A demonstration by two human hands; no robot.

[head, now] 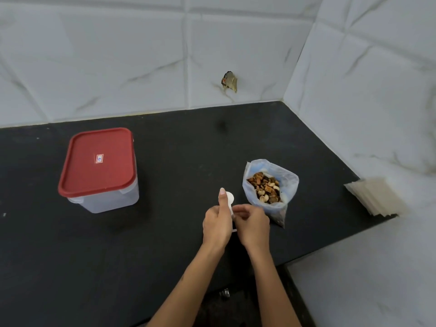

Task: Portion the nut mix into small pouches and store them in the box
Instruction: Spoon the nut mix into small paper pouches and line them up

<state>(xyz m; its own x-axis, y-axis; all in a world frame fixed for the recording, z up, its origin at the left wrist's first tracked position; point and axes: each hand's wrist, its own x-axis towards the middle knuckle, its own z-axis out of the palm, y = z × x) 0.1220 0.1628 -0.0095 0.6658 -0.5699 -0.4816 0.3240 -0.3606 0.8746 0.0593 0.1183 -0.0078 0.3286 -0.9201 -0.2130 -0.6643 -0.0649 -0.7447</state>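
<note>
Fingers of both hands, left hand (218,223) and right hand (253,224), pinch a white spoon (229,199), its bowl pointing toward the counter's back edge, with the open nut mix bag (269,185) just right of the right hand.

black counter (179,147), white marbled wall tiles (118,55)

Lighting: even, diffuse, moderately bright; source not visible. Glare: none; soft dull sheen on black counter (177,161) upper centre. Shadows: faint, soft-edged, under box (99,171) at left and below both hands at centre. Contrast: white tiled wall (141,55) pale but not blown out; counter detail mostly lost in dark. Distortion: wide-angle, tile joints bow toward frame edges. Sharpness: overall soft, compression smear; forearms at bottom blurrier.
</note>
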